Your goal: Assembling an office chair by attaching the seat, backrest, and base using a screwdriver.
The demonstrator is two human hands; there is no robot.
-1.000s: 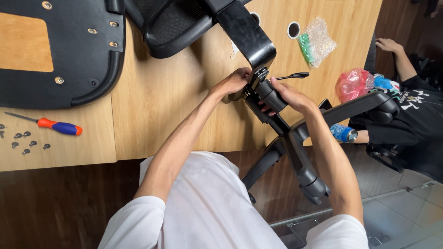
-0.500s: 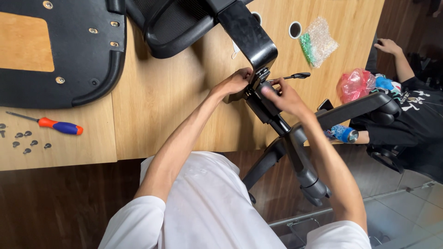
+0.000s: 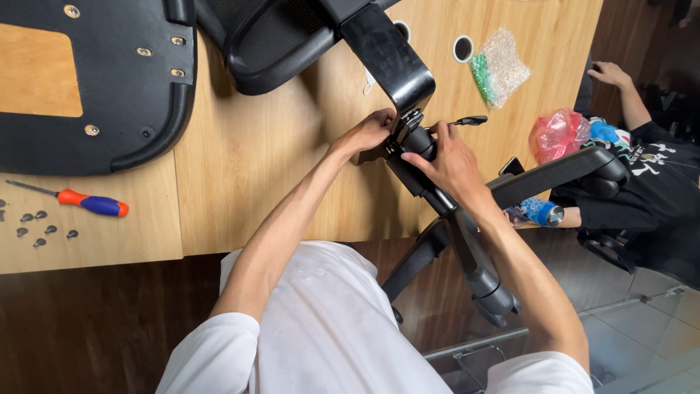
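Right hand (image 3: 448, 160) wrapped round the black gas cylinder (image 3: 423, 171) at the worktop (image 3: 248, 168) edge, left hand (image 3: 372, 131) pinching the tilt mechanism (image 3: 408, 128) just beside it, chair base (image 3: 474, 255) hanging off, screwdriver (image 3: 80, 201) and screws (image 3: 40, 226) well left, seat pan (image 3: 109, 80) beyond

Your left hand (image 3: 372, 131) and right hand (image 3: 448, 160) meet at frame centre on the chair mechanism (image 3: 415, 142), which overhangs the bench (image 3: 240, 168) edge. Chair base (image 3: 474, 255) runs lower right from there, off the bench. Seat pan (image 3: 87, 80) upper left on bench; screwdriver (image 3: 84, 201) below it, screws (image 3: 40, 226) at far left edge. Bubble-wrap bag (image 3: 499, 66) upper right on bench. Another person's hand (image 3: 609, 73) far upper right.
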